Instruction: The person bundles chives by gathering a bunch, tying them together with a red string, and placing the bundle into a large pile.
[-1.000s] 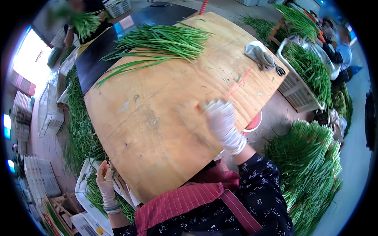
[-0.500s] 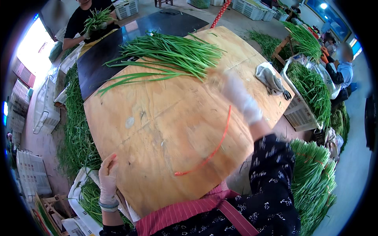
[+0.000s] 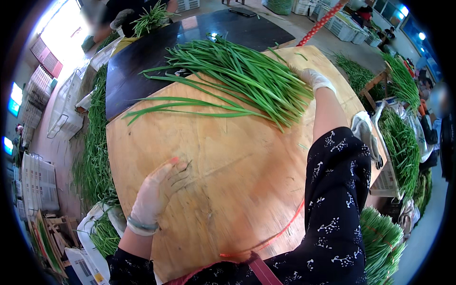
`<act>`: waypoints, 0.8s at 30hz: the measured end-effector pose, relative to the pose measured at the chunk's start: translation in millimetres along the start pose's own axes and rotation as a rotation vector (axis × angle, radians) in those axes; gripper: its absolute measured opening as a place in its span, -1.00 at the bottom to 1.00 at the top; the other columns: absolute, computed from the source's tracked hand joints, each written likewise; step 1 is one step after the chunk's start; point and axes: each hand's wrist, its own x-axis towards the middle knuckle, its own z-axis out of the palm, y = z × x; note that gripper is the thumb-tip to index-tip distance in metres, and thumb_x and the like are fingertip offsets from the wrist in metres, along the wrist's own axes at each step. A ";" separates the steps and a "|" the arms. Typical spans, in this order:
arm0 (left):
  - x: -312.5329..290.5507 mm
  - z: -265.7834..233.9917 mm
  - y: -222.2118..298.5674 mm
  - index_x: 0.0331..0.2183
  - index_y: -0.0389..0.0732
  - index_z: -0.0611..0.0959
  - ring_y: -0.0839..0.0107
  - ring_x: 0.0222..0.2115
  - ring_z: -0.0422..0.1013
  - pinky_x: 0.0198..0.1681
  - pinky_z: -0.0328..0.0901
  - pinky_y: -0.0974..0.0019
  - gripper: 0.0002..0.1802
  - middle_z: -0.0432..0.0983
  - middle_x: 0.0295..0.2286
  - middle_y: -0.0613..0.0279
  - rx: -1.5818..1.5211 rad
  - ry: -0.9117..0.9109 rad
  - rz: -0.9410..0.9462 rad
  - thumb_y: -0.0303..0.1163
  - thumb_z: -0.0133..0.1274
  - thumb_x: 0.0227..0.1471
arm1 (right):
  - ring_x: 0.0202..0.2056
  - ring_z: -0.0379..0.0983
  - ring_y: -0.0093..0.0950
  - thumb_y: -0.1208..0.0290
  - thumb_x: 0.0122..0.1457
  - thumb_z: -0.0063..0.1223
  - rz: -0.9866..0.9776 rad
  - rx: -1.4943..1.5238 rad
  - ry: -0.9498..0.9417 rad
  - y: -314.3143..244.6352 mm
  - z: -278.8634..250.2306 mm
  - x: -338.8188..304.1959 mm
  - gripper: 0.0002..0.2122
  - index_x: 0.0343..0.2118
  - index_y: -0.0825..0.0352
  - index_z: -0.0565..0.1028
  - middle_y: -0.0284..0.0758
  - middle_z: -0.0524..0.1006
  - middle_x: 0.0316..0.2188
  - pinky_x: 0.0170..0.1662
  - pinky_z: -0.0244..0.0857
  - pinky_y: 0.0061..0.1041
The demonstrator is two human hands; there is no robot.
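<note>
A pile of long green chives [image 3: 242,71] lies across the far part of the wooden board [image 3: 199,152]. At the pile's right end, my gloved right hand [image 3: 314,80] reaches in with fingers stretched out against the stalk ends; some of the fingers are hard to see. My gloved left hand [image 3: 159,190] hovers over the board's near left side, fingers extended, holding nothing. A thin red strip [image 3: 280,232] lies near the board's front edge, partly covered by my right sleeve.
A grey cloth [image 3: 365,130] and dark-handled scissors [image 3: 379,161] lie at the board's right edge. Beyond the dark tabletop [image 3: 142,80], a person holds a bunch of greens [image 3: 151,20]. Crates of greens [image 3: 399,147] stand right; loose greens [image 3: 97,142] are heaped left.
My right hand has moved farther out to the right end of the chives. My left hand has come in over the board from its left edge. The whole view has shifted.
</note>
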 end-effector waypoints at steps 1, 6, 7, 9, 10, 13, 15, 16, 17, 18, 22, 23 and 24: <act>7.7 1.5 2.4 -0.02 -0.34 0.33 0.19 -0.10 0.32 0.01 0.18 0.17 -0.52 0.35 -0.10 0.01 -0.053 -0.010 -0.034 -0.23 -0.15 0.09 | -0.02 0.30 -0.27 -0.08 0.06 -0.24 -0.047 0.036 -0.034 -7.6 1.5 2.3 -0.40 0.01 0.35 0.29 -0.15 0.39 -0.06 0.05 0.11 -0.41; 60.4 8.7 6.6 0.00 -0.37 0.27 0.11 -0.06 0.27 0.05 0.14 0.15 -0.47 0.30 -0.07 -0.08 -0.130 -0.137 -0.035 -0.18 -0.17 0.10 | -0.09 0.36 -0.38 -0.07 -0.10 0.05 -0.251 0.251 -0.141 -64.2 12.9 -22.1 -0.40 -0.12 0.36 0.44 -0.19 0.47 -0.15 -0.01 0.16 -0.45; 65.9 12.3 8.4 0.00 -0.37 0.26 0.10 -0.05 0.26 0.05 0.14 0.14 -0.46 0.29 -0.07 -0.09 -0.145 -0.158 -0.036 -0.18 -0.17 0.11 | -0.10 0.37 -0.40 -0.07 -0.14 0.11 -0.286 0.296 -0.161 -79.5 19.8 -32.9 -0.40 -0.15 0.36 0.46 -0.20 0.48 -0.16 -0.02 0.17 -0.46; 72.8 18.8 16.4 -0.01 -0.37 0.27 0.08 -0.05 0.25 0.05 0.14 0.14 -0.46 0.30 -0.08 -0.08 -0.148 -0.100 -0.055 -0.15 -0.17 0.11 | -0.26 0.45 -0.43 0.02 -0.35 0.34 -0.375 0.443 -0.214 -110.2 30.5 -61.2 -0.39 -0.21 0.33 0.51 -0.23 0.54 -0.28 -0.15 0.25 -0.47; 75.6 17.0 19.6 -0.02 -0.37 0.27 0.07 -0.05 0.24 0.05 0.14 0.14 -0.46 0.30 -0.08 -0.08 -0.152 -0.063 -0.061 -0.14 -0.16 0.11 | -0.37 0.47 -0.41 0.06 -0.36 0.35 -0.395 0.335 -0.187 -131.5 44.0 -64.0 -0.45 -0.27 0.32 0.54 -0.24 0.56 -0.39 -0.24 0.29 -0.49; 76.0 17.6 26.1 -0.05 -0.35 0.30 0.11 -0.08 0.27 0.02 0.17 0.14 -0.41 0.31 -0.10 -0.06 -0.150 -0.108 -0.056 -0.05 -0.10 0.07 | -0.39 0.48 -0.19 0.03 -0.45 0.34 -0.536 0.269 -0.019 -180.3 70.9 -112.7 -0.41 -0.42 0.47 0.53 -0.04 0.53 -0.47 -0.27 0.33 -0.38; 63.1 12.0 28.6 -0.05 -0.34 0.32 0.14 -0.10 0.28 -0.01 0.18 0.14 -0.36 0.31 -0.10 -0.03 -0.113 -0.002 -0.055 0.01 -0.07 0.04 | -0.37 0.48 -0.18 0.05 -0.46 0.35 -0.549 0.277 -0.027 -214.8 90.6 -150.4 -0.43 -0.44 0.48 0.53 -0.03 0.53 -0.46 -0.26 0.33 -0.37; 54.1 7.1 27.8 -0.06 -0.33 0.33 0.16 -0.10 0.28 -0.02 0.19 0.14 -0.34 0.32 -0.10 -0.02 -0.094 0.054 -0.058 0.04 -0.05 0.02 | -0.35 0.48 -0.18 0.07 -0.45 0.36 -0.556 0.272 -0.035 -225.8 98.4 -169.4 -0.43 -0.41 0.47 0.53 -0.03 0.53 -0.45 -0.26 0.33 -0.38; 43.8 -3.3 26.8 -0.03 -0.29 0.34 0.25 -0.13 0.30 -0.06 0.23 0.18 -0.28 0.34 -0.11 0.06 0.026 0.066 -0.065 0.10 0.00 -0.04 | -0.34 0.48 -0.21 0.09 -0.44 0.36 -0.565 0.305 -0.069 -230.7 102.4 -187.7 -0.44 -0.38 0.46 0.52 -0.05 0.53 -0.43 -0.25 0.33 -0.40; 29.3 -11.8 25.4 -0.02 -0.28 0.34 0.27 -0.12 0.29 -0.05 0.23 0.19 -0.29 0.34 -0.11 0.08 0.019 0.078 -0.076 0.07 0.01 -0.03 | -0.33 0.48 -0.24 0.12 -0.42 0.36 -0.574 0.338 -0.104 -235.5 104.4 -206.1 -0.44 -0.35 0.45 0.51 -0.08 0.53 -0.42 -0.25 0.32 -0.42; -32.3 -39.1 10.5 0.00 -0.23 0.35 0.33 -0.09 0.30 -0.03 0.24 0.20 -0.38 0.36 -0.10 0.12 -0.072 0.017 -0.049 -0.04 0.03 -0.01 | -0.30 0.47 -0.40 0.23 -0.32 0.34 -0.731 0.726 -0.551 -241.0 125.5 -259.1 -0.43 -0.19 0.41 0.44 -0.20 0.53 -0.35 -0.22 0.31 -0.49; -41.6 -48.1 6.0 0.00 -0.22 0.35 0.35 -0.10 0.31 -0.03 0.25 0.21 -0.40 0.37 -0.10 0.12 -0.112 -0.031 -0.006 -0.08 0.03 0.00 | -0.32 0.45 -0.49 0.25 -0.23 0.33 -0.665 0.804 -0.704 -242.6 126.6 -272.7 -0.49 -0.20 0.40 0.43 -0.25 0.52 -0.37 -0.22 0.32 -0.52; -46.8 -57.9 4.2 0.01 -0.21 0.34 0.35 -0.10 0.32 -0.03 0.25 0.22 -0.39 0.36 -0.09 0.12 -0.047 -0.022 -0.012 -0.06 0.03 0.00 | -0.33 0.45 -0.49 0.23 -0.21 0.32 -0.694 0.897 -0.708 -247.2 133.8 -284.2 -0.50 -0.21 0.39 0.44 -0.26 0.52 -0.37 -0.23 0.33 -0.52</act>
